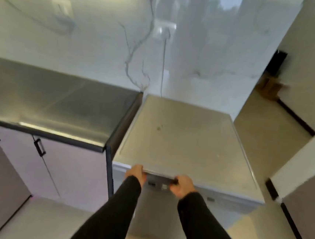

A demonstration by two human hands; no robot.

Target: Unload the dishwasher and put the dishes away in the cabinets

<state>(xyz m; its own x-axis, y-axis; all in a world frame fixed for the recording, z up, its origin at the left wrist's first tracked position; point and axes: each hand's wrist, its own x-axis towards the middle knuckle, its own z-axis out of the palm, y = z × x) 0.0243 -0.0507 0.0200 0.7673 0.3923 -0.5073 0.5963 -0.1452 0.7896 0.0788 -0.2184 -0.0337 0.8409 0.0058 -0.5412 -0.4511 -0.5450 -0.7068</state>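
Both black sleeves reach toward twelve o'clock, left hand (136,173) and right hand (183,185) with fingers curled under the top front lip of the dishwasher (185,141), likely to pull its door down. At ten o'clock the steel bench (58,102) caps closed cabinets (67,170), where dishes should go.

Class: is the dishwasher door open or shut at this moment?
Shut or barely cracked. The dishwasher shows no racks or dishes; the left hand and right hand grip its top front edge.

Both arms w/ snug black long sleeves (123,208), grips bare.
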